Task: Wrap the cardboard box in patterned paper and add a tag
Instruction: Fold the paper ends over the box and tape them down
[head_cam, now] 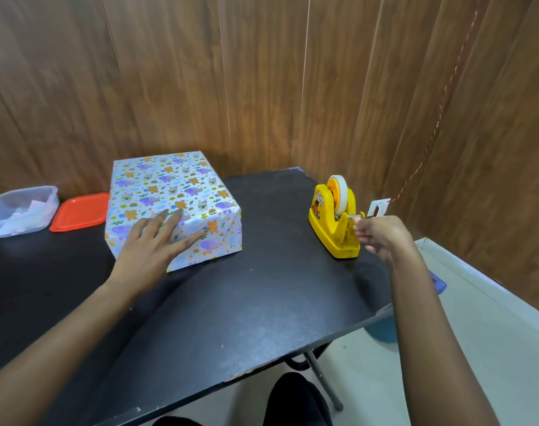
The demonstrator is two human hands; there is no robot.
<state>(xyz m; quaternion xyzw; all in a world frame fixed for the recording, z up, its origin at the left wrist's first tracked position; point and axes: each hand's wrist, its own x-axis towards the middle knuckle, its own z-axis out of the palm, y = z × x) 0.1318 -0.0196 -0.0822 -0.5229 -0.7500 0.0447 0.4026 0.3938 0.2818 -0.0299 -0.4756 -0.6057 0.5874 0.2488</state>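
The box [170, 192], covered in white paper printed with cartoon animals, stands at the back left of the black table [262, 302]. My left hand [153, 244] lies flat on its near top edge, fingers straight and spread, pressing the paper down. A yellow tape dispenser [332, 219] with a white roll stands near the right table edge. My right hand [382, 238] is at the dispenser's cutter end, fingers curled and pinching the tape end. I see no tag on the box.
A clear plastic tub [19, 210] of paper bits and its red lid [80, 212] sit at the far left. A small white hook with a red-white string [377, 207] hangs by the wooden wall. A blue bin [382, 330] stands under the table's right edge.
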